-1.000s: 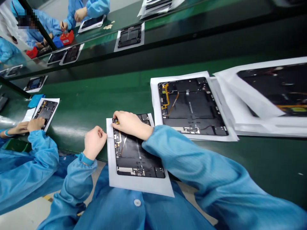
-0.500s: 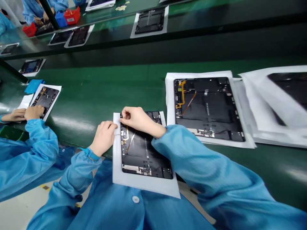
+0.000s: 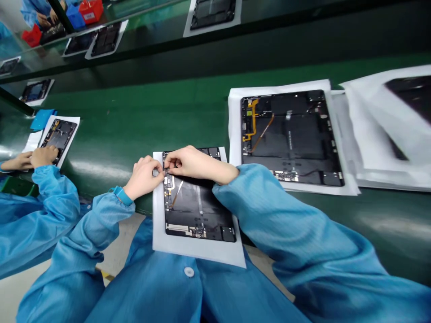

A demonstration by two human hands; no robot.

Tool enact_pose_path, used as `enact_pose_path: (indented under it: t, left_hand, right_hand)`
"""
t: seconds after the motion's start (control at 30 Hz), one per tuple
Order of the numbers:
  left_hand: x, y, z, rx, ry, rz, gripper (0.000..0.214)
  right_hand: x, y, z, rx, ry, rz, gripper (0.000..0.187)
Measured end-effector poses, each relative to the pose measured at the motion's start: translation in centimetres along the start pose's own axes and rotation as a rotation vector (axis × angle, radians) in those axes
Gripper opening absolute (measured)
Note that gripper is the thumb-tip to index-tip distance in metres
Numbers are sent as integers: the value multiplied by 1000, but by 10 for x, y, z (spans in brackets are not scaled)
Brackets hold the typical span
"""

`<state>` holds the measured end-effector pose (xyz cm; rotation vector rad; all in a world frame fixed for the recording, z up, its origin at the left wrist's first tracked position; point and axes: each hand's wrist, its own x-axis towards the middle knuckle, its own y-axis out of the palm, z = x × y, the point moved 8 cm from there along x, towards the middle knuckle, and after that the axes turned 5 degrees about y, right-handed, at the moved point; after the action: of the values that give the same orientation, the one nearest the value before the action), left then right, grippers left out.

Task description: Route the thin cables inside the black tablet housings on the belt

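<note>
An opened tablet (image 3: 188, 211) with a dark inside, small boards and ribbon cables lies on a white sheet (image 3: 198, 252) at the table's front edge. My right hand (image 3: 191, 162) reaches over its upper part, thumb and fingers pinched near the upper left corner. Whatever is in that pinch is too small to make out. From the left, my left hand (image 3: 144, 177) brings its thumb and curled fingers together at the tablet's left edge, close to the right fingertips. Its fingertips may hold something tiny, which I cannot make out.
To the right, a second opened tablet (image 3: 306, 143) rests on white sheets, beside another partly covered tablet (image 3: 412, 96). A co-worker's hands (image 3: 43, 156) work on a tablet at the left. Behind, a raised shelf (image 3: 151, 38) carries more tablets and a red bin (image 3: 90, 11).
My left hand has come from the white sheet onto the tablet's left edge, its fingers pinching. My right hand has moved slightly down the tablet toward it. The whole view has shifted a little.
</note>
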<state>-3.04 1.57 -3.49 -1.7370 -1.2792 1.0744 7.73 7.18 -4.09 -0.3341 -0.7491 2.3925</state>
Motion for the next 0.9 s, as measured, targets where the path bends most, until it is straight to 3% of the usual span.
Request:
enact_pose_path:
  t: [0.23,0.9]
  left_hand:
    - [6,-5,-4,30,7,103,9]
    - [12,-7,1,92,31,177,14]
  right_hand:
    - [1,-4,5,49,39,14,21]
    - [7,-4,14,45,-62,-19,26]
